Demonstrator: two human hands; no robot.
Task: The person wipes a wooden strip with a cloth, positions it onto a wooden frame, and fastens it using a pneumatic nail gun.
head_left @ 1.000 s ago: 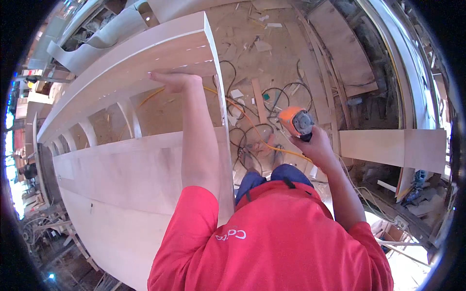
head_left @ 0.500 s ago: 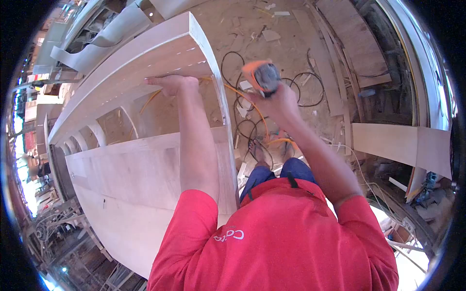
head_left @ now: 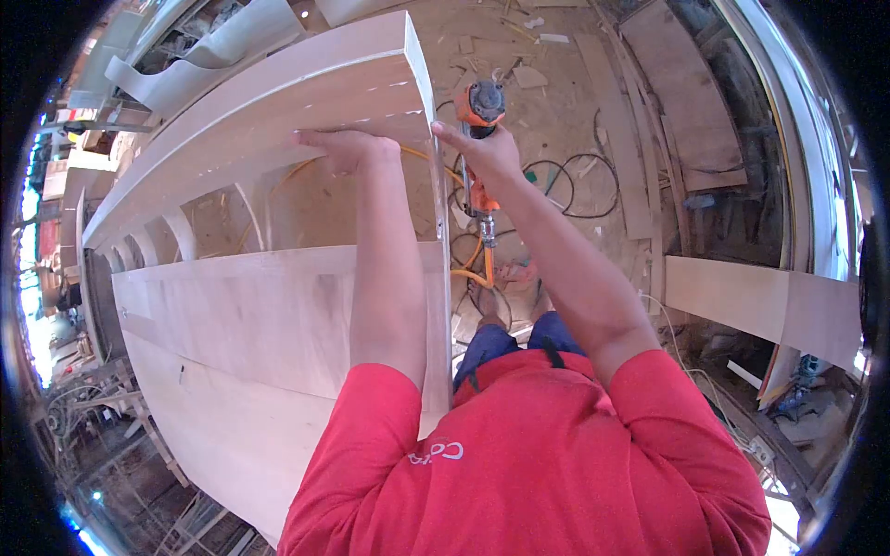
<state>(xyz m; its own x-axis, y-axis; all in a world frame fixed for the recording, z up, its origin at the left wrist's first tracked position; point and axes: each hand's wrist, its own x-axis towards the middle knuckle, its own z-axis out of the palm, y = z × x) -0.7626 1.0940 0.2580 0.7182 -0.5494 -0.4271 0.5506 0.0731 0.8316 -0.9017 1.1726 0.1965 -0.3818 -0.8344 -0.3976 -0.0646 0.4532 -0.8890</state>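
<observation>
A large curved cabinet of pale wood stands on the left, its narrow end edge facing my body. My left hand reaches over it, fingers stretched out flat along the inner face of its long curved side panel. In my right hand is an orange and black air nail gun, just right of the cabinet's end panel. My right thumb points at that panel's edge; whether it touches cannot be made out. An orange air hose runs from the nail gun's lower end.
Dark coiled cable and wood scraps lie on the dusty floor. Long boards line the right side, with a pale curved panel nearer. Curved wood pieces stand at the back left. My feet are beside the cabinet.
My right hand has brought the nail gun left, close to the cabinet's end panel, and turned it. The left hand stays on the side panel. The view has shifted slightly.
</observation>
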